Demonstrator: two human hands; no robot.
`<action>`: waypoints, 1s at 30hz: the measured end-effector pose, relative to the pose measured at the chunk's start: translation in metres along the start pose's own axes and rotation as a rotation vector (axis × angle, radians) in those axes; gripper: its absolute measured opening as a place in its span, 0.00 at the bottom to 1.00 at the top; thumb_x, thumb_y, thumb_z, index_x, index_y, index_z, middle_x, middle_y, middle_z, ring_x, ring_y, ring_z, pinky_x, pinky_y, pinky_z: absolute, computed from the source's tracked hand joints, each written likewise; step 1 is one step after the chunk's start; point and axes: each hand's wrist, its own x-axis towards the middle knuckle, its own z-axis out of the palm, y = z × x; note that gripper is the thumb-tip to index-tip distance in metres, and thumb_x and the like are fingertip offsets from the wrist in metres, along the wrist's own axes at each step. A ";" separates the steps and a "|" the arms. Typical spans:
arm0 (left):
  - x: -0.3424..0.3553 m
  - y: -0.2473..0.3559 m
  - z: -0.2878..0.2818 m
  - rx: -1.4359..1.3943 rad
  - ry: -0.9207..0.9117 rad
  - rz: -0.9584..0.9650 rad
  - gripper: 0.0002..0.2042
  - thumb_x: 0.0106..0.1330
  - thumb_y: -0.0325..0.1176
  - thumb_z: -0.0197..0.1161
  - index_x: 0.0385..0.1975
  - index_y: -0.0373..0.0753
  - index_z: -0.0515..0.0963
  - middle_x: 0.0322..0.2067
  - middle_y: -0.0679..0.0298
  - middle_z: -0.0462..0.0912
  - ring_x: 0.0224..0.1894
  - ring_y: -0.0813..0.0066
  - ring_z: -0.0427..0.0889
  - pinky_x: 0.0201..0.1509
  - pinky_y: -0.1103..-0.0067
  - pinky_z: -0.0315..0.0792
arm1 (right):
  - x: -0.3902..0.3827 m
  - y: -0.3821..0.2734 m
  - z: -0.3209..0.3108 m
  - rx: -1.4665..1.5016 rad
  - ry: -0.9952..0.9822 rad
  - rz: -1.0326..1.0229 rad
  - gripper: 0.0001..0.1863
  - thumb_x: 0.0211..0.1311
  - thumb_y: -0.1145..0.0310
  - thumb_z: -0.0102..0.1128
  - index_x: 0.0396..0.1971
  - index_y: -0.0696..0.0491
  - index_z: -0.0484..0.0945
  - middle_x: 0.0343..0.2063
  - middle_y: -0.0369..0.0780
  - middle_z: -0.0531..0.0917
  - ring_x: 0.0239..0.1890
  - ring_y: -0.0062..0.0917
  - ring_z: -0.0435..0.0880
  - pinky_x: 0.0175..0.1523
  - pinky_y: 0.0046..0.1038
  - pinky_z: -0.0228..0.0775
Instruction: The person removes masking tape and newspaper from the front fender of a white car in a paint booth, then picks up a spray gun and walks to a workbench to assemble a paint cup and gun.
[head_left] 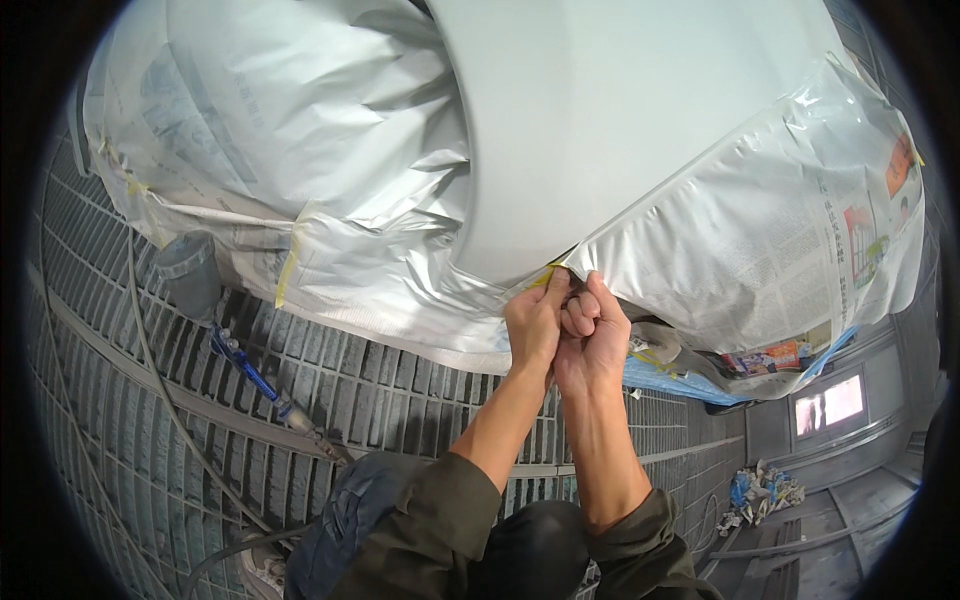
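A car body panel [600,110] in smooth pale grey fills the upper middle, with a curved wheel-arch edge on its left. Masking newspaper [730,230] with a silvery sheen covers the area to its right. At the panel's lower tip, my left hand [535,325] pinches a strip of yellow masking tape [543,276] along the paper's edge. Close against it, my right hand [598,335] has its fingers curled, with a fingertip and thumb at the newspaper's corner. The exact spot between the fingers is partly hidden.
Silvery masking sheet [330,110] covers the wheel area at left. A spray gun [245,365] with a grey cup [190,275] and a hose [165,375] are at left by the grated floor [400,400]. Blue sheeting [680,380] hangs below the newspaper. Crumpled paper [765,492] lies at lower right.
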 end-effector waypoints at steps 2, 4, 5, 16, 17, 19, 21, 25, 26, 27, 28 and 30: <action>0.000 0.000 0.001 -0.018 0.002 0.003 0.16 0.70 0.38 0.60 0.21 0.35 0.79 0.19 0.72 0.74 0.20 0.85 0.68 0.23 0.83 0.62 | 0.000 -0.001 -0.003 0.028 -0.006 -0.008 0.18 0.67 0.70 0.55 0.16 0.49 0.65 0.12 0.31 0.65 0.14 0.15 0.59 0.21 0.20 0.51; 0.001 -0.002 0.000 -0.041 -0.022 0.004 0.15 0.70 0.37 0.59 0.22 0.35 0.79 0.19 0.72 0.75 0.20 0.85 0.68 0.23 0.83 0.62 | 0.000 -0.002 -0.002 0.030 0.004 -0.003 0.17 0.67 0.70 0.55 0.16 0.49 0.65 0.12 0.31 0.65 0.14 0.15 0.59 0.20 0.20 0.51; 0.002 -0.002 0.000 -0.037 -0.025 0.008 0.16 0.71 0.37 0.58 0.21 0.36 0.77 0.19 0.72 0.74 0.20 0.85 0.68 0.23 0.83 0.62 | 0.000 -0.002 -0.002 0.033 0.008 0.002 0.17 0.67 0.70 0.55 0.16 0.49 0.65 0.12 0.30 0.65 0.14 0.15 0.59 0.20 0.20 0.51; 0.010 -0.011 -0.007 0.009 -0.042 0.048 0.15 0.70 0.36 0.59 0.23 0.35 0.79 0.20 0.72 0.74 0.21 0.86 0.65 0.23 0.83 0.61 | -0.003 -0.001 -0.008 0.043 -0.003 -0.003 0.15 0.66 0.72 0.55 0.18 0.50 0.65 0.12 0.30 0.65 0.13 0.14 0.58 0.19 0.19 0.49; 0.010 -0.012 -0.007 0.018 -0.039 0.046 0.15 0.70 0.37 0.59 0.23 0.34 0.79 0.20 0.72 0.75 0.21 0.86 0.65 0.24 0.83 0.61 | -0.003 -0.001 -0.009 0.039 0.000 -0.005 0.15 0.66 0.73 0.55 0.18 0.50 0.65 0.12 0.30 0.65 0.13 0.14 0.58 0.19 0.19 0.49; 0.010 -0.013 -0.008 0.038 -0.032 0.040 0.15 0.70 0.37 0.60 0.23 0.34 0.78 0.20 0.72 0.75 0.22 0.86 0.66 0.24 0.83 0.61 | -0.003 -0.001 -0.013 0.029 -0.009 -0.015 0.15 0.66 0.73 0.55 0.18 0.50 0.65 0.12 0.30 0.66 0.12 0.14 0.58 0.19 0.19 0.49; 0.011 -0.012 -0.008 0.054 -0.025 0.053 0.15 0.70 0.37 0.60 0.23 0.33 0.79 0.21 0.71 0.76 0.22 0.85 0.67 0.25 0.82 0.62 | -0.003 0.000 -0.014 0.023 -0.014 -0.026 0.15 0.65 0.73 0.56 0.18 0.50 0.66 0.12 0.30 0.66 0.13 0.14 0.57 0.19 0.19 0.49; 0.006 -0.009 -0.004 0.025 -0.033 0.039 0.15 0.70 0.37 0.60 0.25 0.32 0.79 0.23 0.68 0.79 0.24 0.84 0.72 0.28 0.82 0.66 | -0.003 -0.001 -0.020 -0.068 0.001 -0.060 0.14 0.65 0.73 0.57 0.19 0.51 0.68 0.13 0.30 0.67 0.13 0.14 0.59 0.19 0.19 0.50; 0.007 -0.011 -0.004 0.009 -0.028 0.054 0.15 0.70 0.37 0.60 0.26 0.32 0.80 0.24 0.67 0.80 0.25 0.83 0.74 0.29 0.82 0.68 | -0.003 -0.002 -0.021 -0.111 0.009 -0.072 0.13 0.65 0.72 0.58 0.19 0.51 0.69 0.13 0.30 0.67 0.13 0.14 0.59 0.19 0.18 0.51; 0.008 -0.014 -0.004 -0.008 -0.023 0.069 0.15 0.70 0.37 0.60 0.26 0.31 0.80 0.24 0.66 0.80 0.26 0.82 0.75 0.31 0.82 0.69 | -0.005 -0.002 -0.020 -0.172 0.033 -0.089 0.13 0.65 0.72 0.59 0.20 0.51 0.69 0.13 0.31 0.68 0.14 0.14 0.61 0.19 0.18 0.52; 0.009 -0.016 -0.004 -0.024 -0.017 0.085 0.15 0.70 0.38 0.60 0.27 0.31 0.80 0.25 0.66 0.81 0.26 0.81 0.77 0.32 0.82 0.70 | -0.007 -0.003 -0.016 -0.232 0.057 -0.107 0.12 0.64 0.72 0.59 0.21 0.51 0.70 0.14 0.31 0.69 0.14 0.14 0.62 0.20 0.17 0.53; 0.003 -0.010 0.000 -0.027 -0.037 0.074 0.14 0.71 0.39 0.58 0.29 0.34 0.79 0.25 0.67 0.80 0.26 0.82 0.75 0.30 0.83 0.69 | -0.008 -0.006 -0.019 -0.310 0.061 -0.127 0.10 0.63 0.72 0.62 0.23 0.52 0.72 0.15 0.32 0.73 0.15 0.14 0.66 0.21 0.16 0.57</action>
